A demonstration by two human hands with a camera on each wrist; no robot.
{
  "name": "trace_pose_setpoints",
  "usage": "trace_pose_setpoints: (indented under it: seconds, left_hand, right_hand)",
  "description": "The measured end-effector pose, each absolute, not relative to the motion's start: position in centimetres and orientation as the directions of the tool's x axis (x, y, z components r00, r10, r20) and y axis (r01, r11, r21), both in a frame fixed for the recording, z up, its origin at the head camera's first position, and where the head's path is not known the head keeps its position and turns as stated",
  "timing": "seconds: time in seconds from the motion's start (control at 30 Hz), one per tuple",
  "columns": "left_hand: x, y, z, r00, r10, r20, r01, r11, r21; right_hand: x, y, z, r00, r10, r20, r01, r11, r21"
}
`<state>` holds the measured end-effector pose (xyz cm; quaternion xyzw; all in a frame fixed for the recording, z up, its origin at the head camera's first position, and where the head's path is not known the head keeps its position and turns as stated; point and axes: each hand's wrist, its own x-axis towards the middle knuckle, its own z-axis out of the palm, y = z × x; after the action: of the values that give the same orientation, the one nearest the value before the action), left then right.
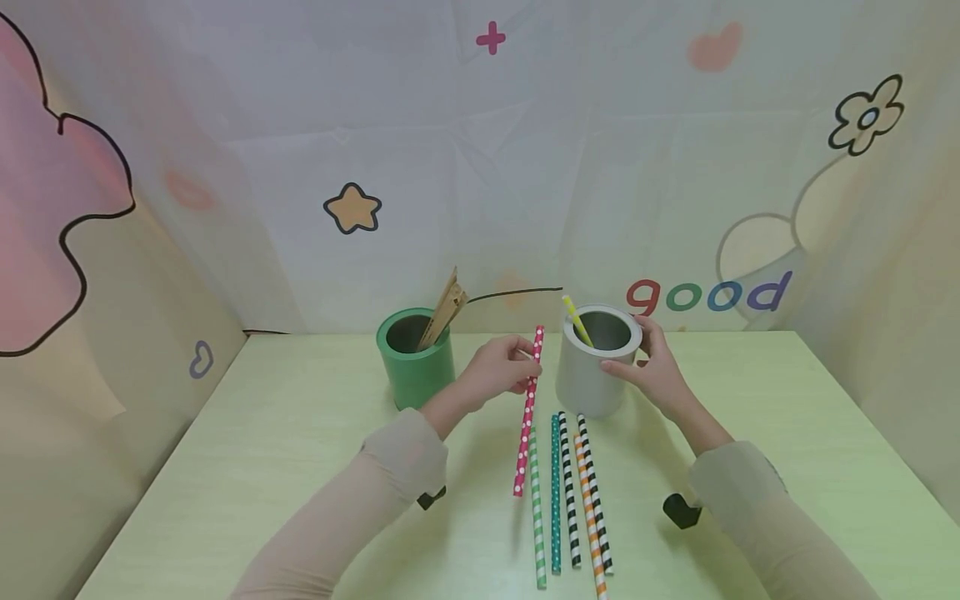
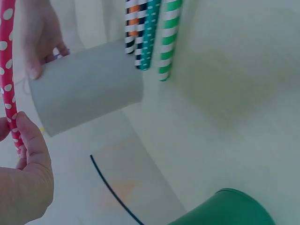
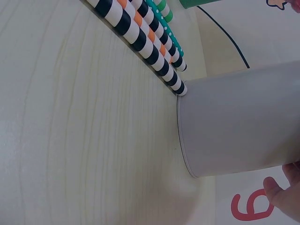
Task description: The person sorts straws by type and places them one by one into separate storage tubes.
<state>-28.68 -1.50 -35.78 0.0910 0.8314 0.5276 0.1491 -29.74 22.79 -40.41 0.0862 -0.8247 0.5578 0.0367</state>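
My left hand [image 1: 501,367] pinches a pink paper straw with white dots [image 1: 528,417] near its upper part, tilted above the table. In the left wrist view the thumb presses against the pink straw [image 2: 7,61]. My right hand [image 1: 654,371] holds the grey cup [image 1: 588,383] at its right side, thumb on the front near the rim. A yellow straw [image 1: 576,318] leans inside the cup. Before the cup lie several paper straws: a green-striped one [image 1: 537,517], a teal dotted one [image 1: 556,500], black-striped ones [image 1: 568,500] and an orange-striped one [image 1: 591,521].
Left of the grey cup stands a green cup [image 1: 418,379] with flat wooden sticks [image 1: 444,312] leaning in it. A printed cloth [image 1: 420,125] hangs behind and beside the pale green table [image 1: 247,467].
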Motion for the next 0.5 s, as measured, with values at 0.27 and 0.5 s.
trace_pose_setpoints:
  seconds: [0.27,0.5]
  left_hand:
    - [-29.9,-0.9,-32.6,-0.968,0.242,-0.069,-0.006,0.253,0.968]
    - [-31.0,-0.6,-31.7,-0.988,0.153,-0.018,-0.006,0.078,0.997]
  right_hand:
    - [-29.4,22.7,-40.1,-0.985,-0.092,0.147,-0.171,0.372,-0.913]
    - [-29.6,22.6,-40.3,-0.982,-0.093,0.165,-0.188,0.379,-0.906]
